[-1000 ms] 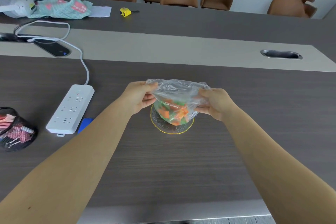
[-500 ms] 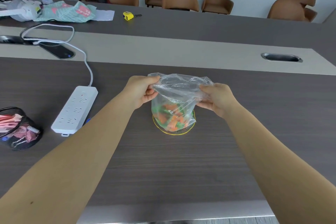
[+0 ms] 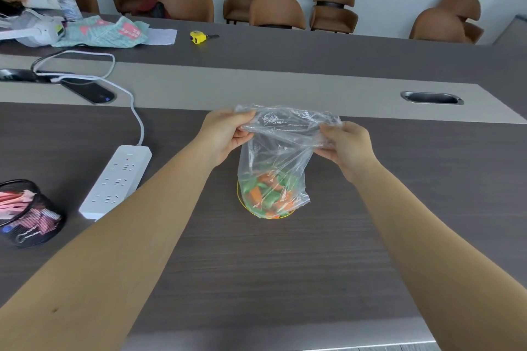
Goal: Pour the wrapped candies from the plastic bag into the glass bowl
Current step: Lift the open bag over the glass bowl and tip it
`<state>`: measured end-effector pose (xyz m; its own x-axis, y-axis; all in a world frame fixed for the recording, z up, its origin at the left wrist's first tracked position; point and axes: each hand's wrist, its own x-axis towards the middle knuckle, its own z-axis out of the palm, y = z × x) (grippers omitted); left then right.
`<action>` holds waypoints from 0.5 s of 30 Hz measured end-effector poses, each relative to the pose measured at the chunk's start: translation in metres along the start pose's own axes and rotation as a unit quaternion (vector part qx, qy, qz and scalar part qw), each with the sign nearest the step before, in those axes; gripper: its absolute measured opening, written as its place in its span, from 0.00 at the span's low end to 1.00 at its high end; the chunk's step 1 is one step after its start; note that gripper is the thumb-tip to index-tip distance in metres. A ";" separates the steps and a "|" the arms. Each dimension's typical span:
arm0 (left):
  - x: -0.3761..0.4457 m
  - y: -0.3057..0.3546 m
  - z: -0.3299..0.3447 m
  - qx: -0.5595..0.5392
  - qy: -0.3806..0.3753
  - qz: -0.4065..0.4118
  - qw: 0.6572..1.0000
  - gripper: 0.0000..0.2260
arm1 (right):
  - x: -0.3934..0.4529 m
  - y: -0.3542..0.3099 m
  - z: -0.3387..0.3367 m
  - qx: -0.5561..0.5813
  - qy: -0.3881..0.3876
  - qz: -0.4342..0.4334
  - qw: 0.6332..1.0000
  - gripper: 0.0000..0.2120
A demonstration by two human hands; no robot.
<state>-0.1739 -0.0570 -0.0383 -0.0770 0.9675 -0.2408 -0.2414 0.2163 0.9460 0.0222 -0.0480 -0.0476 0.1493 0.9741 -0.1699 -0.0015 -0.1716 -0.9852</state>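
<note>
A clear plastic bag [image 3: 278, 148] hangs upright between my hands, its mouth at the top. My left hand [image 3: 225, 134] pinches the left side of the mouth and my right hand [image 3: 346, 145] pinches the right side. Orange and green wrapped candies [image 3: 269, 194] fill the bag's bottom. Directly under the bag stands the glass bowl with a yellow rim [image 3: 239, 199]; the bag hides most of it. I cannot tell whether the bag's bottom rests in the bowl or hangs just above it.
A white power strip [image 3: 115, 181] with its cable lies to the left. A black mesh pot of clips [image 3: 24, 212] stands at the far left. Further back are a phone [image 3: 87, 91], a yellow tape measure [image 3: 197, 37], cloths, a seated person and brown chairs.
Both hands have lifted the bag's mouth higher, so the bag now hangs stretched and taller over the bowl. The candies have settled at the bag's bottom.
</note>
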 end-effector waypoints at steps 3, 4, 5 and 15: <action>0.003 0.000 -0.002 -0.001 0.011 0.013 1.000 0.07 | 0.002 0.000 0.002 -0.006 0.004 -0.014 1.000 0.08; 0.004 0.000 -0.003 -0.001 0.019 0.018 1.000 0.08 | 0.002 -0.001 0.003 -0.002 -0.002 -0.019 1.000 0.07; 0.005 0.000 -0.004 -0.004 0.024 0.022 0.999 0.09 | 0.002 -0.003 0.004 0.002 -0.007 -0.024 1.000 0.06; 0.002 0.003 0.004 0.014 -0.029 0.055 0.998 0.08 | -0.003 -0.010 -0.012 0.025 -0.007 -0.060 0.998 0.11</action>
<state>-0.1708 -0.0534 -0.0352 -0.0457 0.9912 -0.1239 -0.2077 0.1119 0.9718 0.0334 -0.0505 -0.0366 0.1369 0.9893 -0.0499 -0.0332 -0.0458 -0.9984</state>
